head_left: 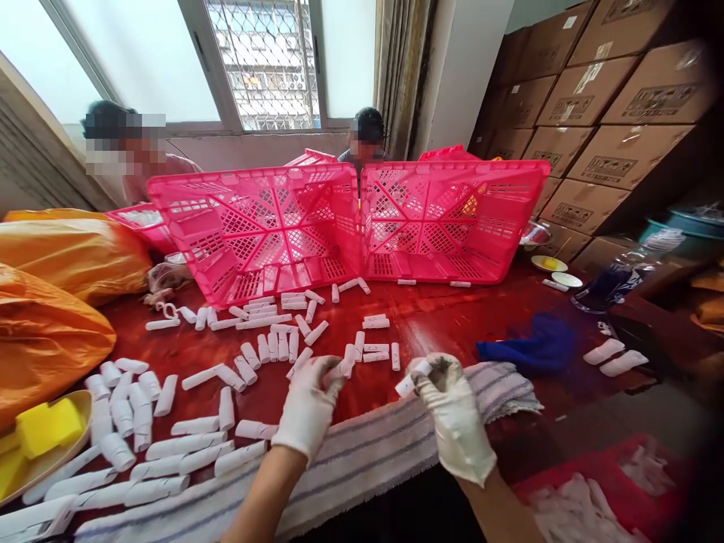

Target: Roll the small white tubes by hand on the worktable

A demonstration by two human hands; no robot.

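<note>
Both my hands wear white gloves over a red table (pixel 441 317). My right hand (pixel 452 415) pinches a small white tube (pixel 408 383) above a striped grey towel (pixel 362 452) at the table's near edge. My left hand (pixel 308 407) has its fingers closed around another small white tube (pixel 346 363) among the scattered ones. Several white tubes (pixel 271 343) of differing lengths lie across the table, with a denser heap (pixel 130 422) at the left.
Two pink plastic crates (pixel 351 219) stand on their sides at the back, two people behind them. Orange bags (pixel 50 302) lie left, beside a yellow sponge in a bowl (pixel 45 430). A blue cloth (pixel 532 347) lies right; cardboard boxes (pixel 599 113) are stacked there. A red bin (pixel 593 490) sits lower right.
</note>
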